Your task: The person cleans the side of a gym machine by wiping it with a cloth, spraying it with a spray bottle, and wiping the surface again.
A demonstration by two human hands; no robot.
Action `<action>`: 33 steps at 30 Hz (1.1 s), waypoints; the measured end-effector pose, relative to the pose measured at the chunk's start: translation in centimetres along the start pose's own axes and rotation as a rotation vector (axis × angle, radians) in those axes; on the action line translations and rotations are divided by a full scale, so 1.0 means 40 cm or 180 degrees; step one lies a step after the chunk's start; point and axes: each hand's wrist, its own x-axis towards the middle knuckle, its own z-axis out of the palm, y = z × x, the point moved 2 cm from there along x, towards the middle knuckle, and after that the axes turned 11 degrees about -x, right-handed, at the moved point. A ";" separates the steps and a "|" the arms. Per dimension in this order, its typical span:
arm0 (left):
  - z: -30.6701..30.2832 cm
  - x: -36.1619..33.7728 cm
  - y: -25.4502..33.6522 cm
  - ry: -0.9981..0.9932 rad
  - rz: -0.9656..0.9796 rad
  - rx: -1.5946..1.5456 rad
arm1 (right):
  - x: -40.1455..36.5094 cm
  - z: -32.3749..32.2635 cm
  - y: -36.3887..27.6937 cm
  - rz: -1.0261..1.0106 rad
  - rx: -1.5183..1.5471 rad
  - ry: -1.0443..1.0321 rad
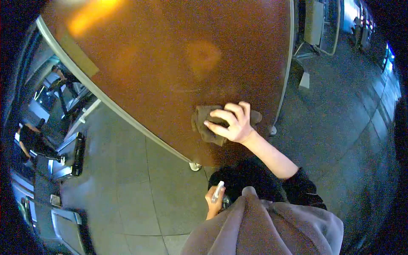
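Observation:
My right hand [231, 123] presses a bunched grey-brown cloth [208, 123] against a glossy brown panel [148, 80], its fingers bent over the cloth. Part of the cloth is hidden beneath the palm. Low beside my body, my left hand [212, 202] is wrapped around a spray bottle [218, 191] with a white trigger head. Most of that bottle's body is out of sight behind my hand and clothing. Light reflections and faint smears show on the panel's surface above the cloth.
A pale metal frame [123, 117] edges the panel, with a light foot [195, 166] at its lower corner. To the left, one person [36, 138] is beside a treadmill [70, 157] and another person [63, 80] is farther back. Grey tiled floor [127, 191] surrounds the panel.

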 end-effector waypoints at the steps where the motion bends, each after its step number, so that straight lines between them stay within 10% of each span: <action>1: 0.006 0.002 0.004 -0.0024 0.0148 -0.0077 | 0.037 0.000 0.013 -0.0015 -0.0046 0.0099; 8: 0.000 0.019 -0.059 0.0074 -0.0090 -0.0015 | 0.431 0.029 0.298 0.0267 -0.1124 0.1688; 14: -0.014 0.039 -0.085 0.0035 0.0575 0.0073 | 0.681 -0.023 0.430 0.0244 -0.0057 0.2119; 17: -0.008 0.048 -0.067 -0.0031 0.0370 0.0089 | 0.609 0.011 0.445 0.0839 -0.0109 0.1521; 27: 0.059 0.058 -0.054 -0.0236 0.0466 0.0411 | 0.111 0.052 0.138 0.0013 0.0202 0.0904; 33: 0.084 0.018 -0.014 -0.0267 0.0127 0.0551 | -0.358 0.018 -0.057 -0.0645 0.0027 -0.0853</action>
